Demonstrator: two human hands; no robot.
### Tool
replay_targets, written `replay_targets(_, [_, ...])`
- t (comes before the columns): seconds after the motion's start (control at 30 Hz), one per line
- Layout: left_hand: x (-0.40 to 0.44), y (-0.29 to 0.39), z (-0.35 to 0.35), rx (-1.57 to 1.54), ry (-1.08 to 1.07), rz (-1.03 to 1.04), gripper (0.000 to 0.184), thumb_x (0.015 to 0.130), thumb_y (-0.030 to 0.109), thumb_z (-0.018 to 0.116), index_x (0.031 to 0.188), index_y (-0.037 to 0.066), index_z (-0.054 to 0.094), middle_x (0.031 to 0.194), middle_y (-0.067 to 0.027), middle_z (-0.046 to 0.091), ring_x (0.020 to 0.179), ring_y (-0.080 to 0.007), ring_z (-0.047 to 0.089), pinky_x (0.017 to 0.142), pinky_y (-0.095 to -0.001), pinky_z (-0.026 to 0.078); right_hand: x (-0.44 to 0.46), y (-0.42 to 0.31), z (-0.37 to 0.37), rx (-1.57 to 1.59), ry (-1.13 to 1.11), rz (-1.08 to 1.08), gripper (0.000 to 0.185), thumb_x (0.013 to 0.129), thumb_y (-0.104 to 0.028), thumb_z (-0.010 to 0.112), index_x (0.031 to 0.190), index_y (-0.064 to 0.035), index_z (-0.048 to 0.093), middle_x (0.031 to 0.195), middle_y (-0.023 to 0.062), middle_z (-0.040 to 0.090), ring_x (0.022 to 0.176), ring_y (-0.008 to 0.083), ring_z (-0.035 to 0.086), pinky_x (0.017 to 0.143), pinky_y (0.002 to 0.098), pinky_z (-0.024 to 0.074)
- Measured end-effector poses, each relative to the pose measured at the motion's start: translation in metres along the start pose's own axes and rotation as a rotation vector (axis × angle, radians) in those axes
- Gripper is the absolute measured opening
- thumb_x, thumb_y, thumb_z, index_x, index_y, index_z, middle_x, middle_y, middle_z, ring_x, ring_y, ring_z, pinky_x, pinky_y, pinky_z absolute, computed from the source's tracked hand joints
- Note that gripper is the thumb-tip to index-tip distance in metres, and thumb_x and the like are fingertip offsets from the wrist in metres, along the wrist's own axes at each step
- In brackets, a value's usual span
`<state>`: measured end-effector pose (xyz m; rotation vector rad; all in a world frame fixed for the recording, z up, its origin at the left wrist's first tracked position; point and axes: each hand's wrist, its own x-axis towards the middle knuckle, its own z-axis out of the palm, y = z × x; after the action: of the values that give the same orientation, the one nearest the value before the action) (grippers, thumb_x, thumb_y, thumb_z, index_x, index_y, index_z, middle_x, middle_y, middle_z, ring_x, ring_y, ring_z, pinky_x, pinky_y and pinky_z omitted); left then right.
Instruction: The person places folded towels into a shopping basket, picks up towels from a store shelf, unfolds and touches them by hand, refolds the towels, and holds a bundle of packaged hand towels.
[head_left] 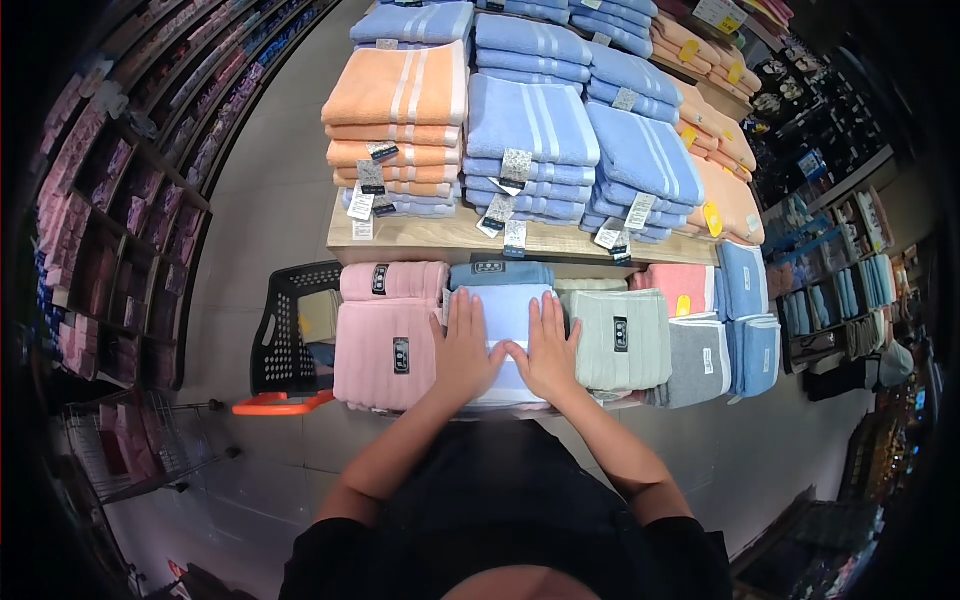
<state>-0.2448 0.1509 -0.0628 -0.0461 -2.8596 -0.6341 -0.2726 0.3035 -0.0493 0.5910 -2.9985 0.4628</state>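
Observation:
Both my hands lie flat on a folded light blue towel (508, 310) on the lower front shelf. My left hand (466, 345) presses its left side, fingers stretched away from me. My right hand (545, 345) rests on its right side, the two thumbs almost touching. To the left is a stack of pink towels (375, 330) with a dark label. A pale green towel stack (640, 365) sits just right of my right hand. Behind the light blue towel lies a darker blue towel (520, 274). Neither hand grips anything.
A wooden shelf (430, 235) above holds orange towels (390, 95), blue towels (530, 120) and peach towels (730, 195). Grey towels (690, 365) lie at right. A black basket (285, 330) with an orange handle (285, 406) stands on the floor at left, near a wire cart (130, 450).

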Motion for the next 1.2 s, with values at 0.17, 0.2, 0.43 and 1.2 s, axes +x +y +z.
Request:
replay_targets(0.17, [-0.007,0.003,0.001,0.023,0.024,-0.035,0.079,0.080,0.043,0.056,0.135,-0.005,0.026,0.144,-0.0247,0.019,0.134,-0.0367,0.018,0.099,-0.0655,0.012,-0.004,0.001,-0.003,0.019,0.002,-0.049,0.078,0.082,-0.049,0.052,0.134,0.0050,0.029,0.143,0.0261,0.019,0.133,0.0377,0.017,0.098,0.0651,0.0128])
replay_targets(0.2, [-0.008,0.003,0.001,0.026,0.036,-0.025,0.078,0.080,0.043,0.056,0.135,-0.004,0.026,0.144,-0.0241,0.018,0.134,-0.0366,0.018,0.099,-0.0660,0.011,-0.005,0.002,-0.002,0.027,0.005,-0.061,0.078,0.082,-0.049,0.052,0.134,0.0049,0.029,0.142,0.0266,0.019,0.133,0.0383,0.017,0.098,0.0653,0.0130])
replay_targets(0.43, [0.072,0.013,-0.075,0.131,0.356,0.126,0.071,0.080,0.023,0.061,0.139,0.009,0.026,0.147,-0.0196,0.014,0.136,-0.0351,0.012,0.100,-0.0640,0.006,-0.012,0.013,-0.015,0.087,-0.040,-0.090,0.080,0.080,-0.045,0.057,0.135,0.0047,0.026,0.143,0.0276,0.015,0.134,0.0392,0.013,0.097,0.0668,0.0114])
replay_targets(1.2, [0.116,0.035,-0.232,-1.789,0.336,0.067,0.037,0.089,0.016,0.047,0.121,-0.002,0.044,0.116,-0.0159,0.055,0.105,-0.0235,0.057,0.087,-0.0351,0.048,0.032,0.049,-0.112,1.361,-0.097,-0.351,0.102,0.075,-0.057,0.062,0.143,-0.0064,0.005,0.147,0.0208,0.013,0.137,0.0303,0.009,0.108,0.0446,0.0109])
